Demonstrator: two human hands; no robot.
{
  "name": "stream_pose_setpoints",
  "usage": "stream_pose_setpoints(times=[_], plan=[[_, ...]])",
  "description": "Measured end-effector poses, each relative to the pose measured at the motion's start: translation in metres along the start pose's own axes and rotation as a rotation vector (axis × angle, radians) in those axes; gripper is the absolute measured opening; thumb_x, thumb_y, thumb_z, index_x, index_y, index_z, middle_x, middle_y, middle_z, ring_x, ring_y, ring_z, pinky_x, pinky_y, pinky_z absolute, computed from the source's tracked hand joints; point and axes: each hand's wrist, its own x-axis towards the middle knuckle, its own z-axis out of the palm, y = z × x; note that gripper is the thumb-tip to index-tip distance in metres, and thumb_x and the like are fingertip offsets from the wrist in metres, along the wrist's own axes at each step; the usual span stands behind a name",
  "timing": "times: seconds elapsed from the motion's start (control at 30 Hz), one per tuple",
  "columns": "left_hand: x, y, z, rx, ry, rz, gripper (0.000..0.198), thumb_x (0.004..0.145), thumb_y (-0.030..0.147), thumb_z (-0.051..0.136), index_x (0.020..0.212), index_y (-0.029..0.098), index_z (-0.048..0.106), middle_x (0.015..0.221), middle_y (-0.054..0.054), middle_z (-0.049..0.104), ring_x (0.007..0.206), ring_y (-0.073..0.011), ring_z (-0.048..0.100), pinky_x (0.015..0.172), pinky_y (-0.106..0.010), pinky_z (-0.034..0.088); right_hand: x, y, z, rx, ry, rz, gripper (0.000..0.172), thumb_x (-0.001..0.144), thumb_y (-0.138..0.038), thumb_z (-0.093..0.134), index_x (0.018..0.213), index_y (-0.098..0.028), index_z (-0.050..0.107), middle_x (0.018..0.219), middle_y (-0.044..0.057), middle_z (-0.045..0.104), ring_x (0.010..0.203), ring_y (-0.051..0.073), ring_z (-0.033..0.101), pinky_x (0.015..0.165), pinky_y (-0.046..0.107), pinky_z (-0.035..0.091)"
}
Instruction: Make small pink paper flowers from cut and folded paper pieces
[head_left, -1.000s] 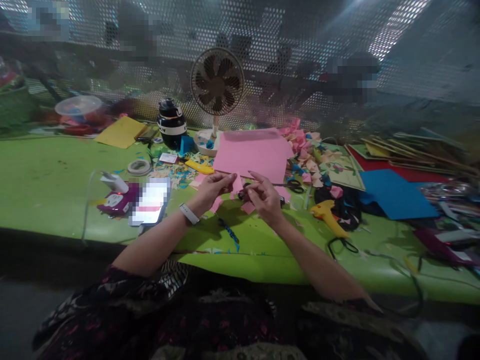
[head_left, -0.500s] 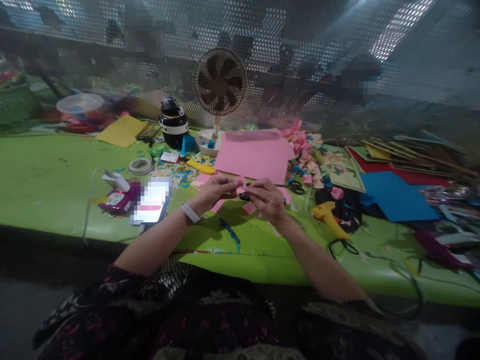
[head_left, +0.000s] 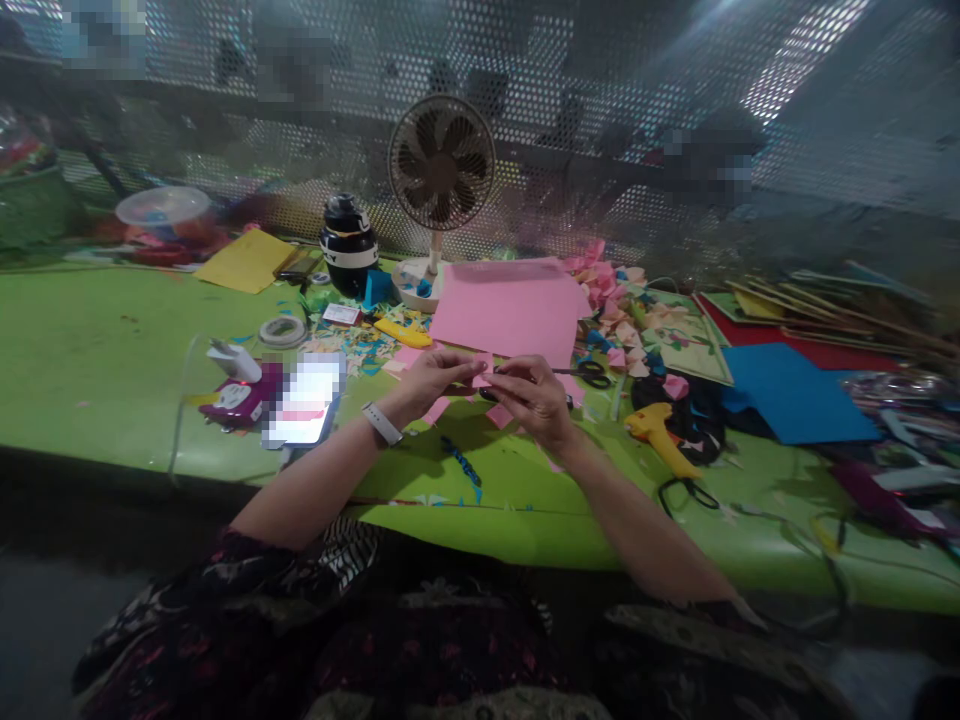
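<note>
Between my two hands is a small piece of pink paper (head_left: 484, 369), held up over the green table. My left hand (head_left: 435, 380), with a white band at the wrist, pinches it from the left. From the other side the fingertips of my right hand (head_left: 536, 395) close on its right part. Small pink paper pieces (head_left: 500, 415) lie beneath the hands, and a large pink sheet (head_left: 506, 310) lies just beyond them. Dark-handled scissors (head_left: 592, 374) rest to the right of my right hand, their blades partly hidden. A dark blue twisted strip (head_left: 461, 461) lies nearer me.
Left on the green table (head_left: 97, 360) are a lit phone (head_left: 306, 398), a purple box with a charger (head_left: 240, 397), and a tape roll (head_left: 283, 331). A fan (head_left: 441, 165) stands behind. To the right are a yellow glue gun (head_left: 664, 440), blue paper (head_left: 795, 390) and folded paper pieces (head_left: 611, 300).
Both hands stay almost in place, still pinching the pink paper. Only slight finger movement shows, and the whole view has shifted a little.
</note>
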Motion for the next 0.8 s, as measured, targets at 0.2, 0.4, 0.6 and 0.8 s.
stream_pose_setpoints(times=[0.2, 0.4, 0.6, 0.8], plan=[[0.003, -0.005, -0.003, 0.059, -0.005, 0.031, 0.03, 0.065, 0.039, 0.088, 0.076, 0.014, 0.075, 0.071, -0.001, 0.068, 0.061, -0.0084, 0.059, 0.066, -0.026, 0.052, -0.003, 0.004, 0.0, -0.055, -0.013, -0.025, 0.02, 0.092, -0.028, 0.065, 0.104, -0.036, 0.079, 0.104, 0.005, 0.062, 0.093, 0.019, 0.062, 0.079, 0.036, 0.057], [0.003, -0.006, -0.004, 0.113, -0.033, 0.094, 0.029, 0.069, 0.041, 0.086, 0.078, 0.015, 0.076, 0.071, -0.003, 0.07, 0.059, -0.0082, 0.058, 0.063, -0.025, 0.051, -0.002, 0.001, -0.001, -0.041, -0.032, -0.054, 0.02, 0.092, -0.026, 0.066, 0.104, -0.035, 0.078, 0.112, 0.006, 0.064, 0.105, 0.022, 0.062, 0.085, 0.039, 0.057], [0.002, -0.007, 0.0, 0.18, -0.035, 0.15, 0.031, 0.072, 0.042, 0.084, 0.085, 0.015, 0.077, 0.076, -0.005, 0.074, 0.065, -0.0117, 0.066, 0.071, -0.03, 0.057, 0.003, -0.008, 0.005, 0.011, 0.107, 0.018, 0.01, 0.091, -0.026, 0.067, 0.092, -0.029, 0.077, 0.1, 0.006, 0.064, 0.099, 0.021, 0.063, 0.086, 0.041, 0.057], [0.001, -0.011, 0.0, 0.124, -0.134, 0.136, 0.038, 0.072, 0.046, 0.083, 0.09, 0.013, 0.076, 0.078, -0.005, 0.075, 0.071, -0.0138, 0.07, 0.077, -0.032, 0.059, 0.006, -0.018, 0.013, 0.16, 0.186, 0.171, 0.009, 0.093, -0.03, 0.065, 0.091, -0.023, 0.069, 0.102, 0.008, 0.064, 0.097, 0.021, 0.065, 0.075, 0.035, 0.058]])
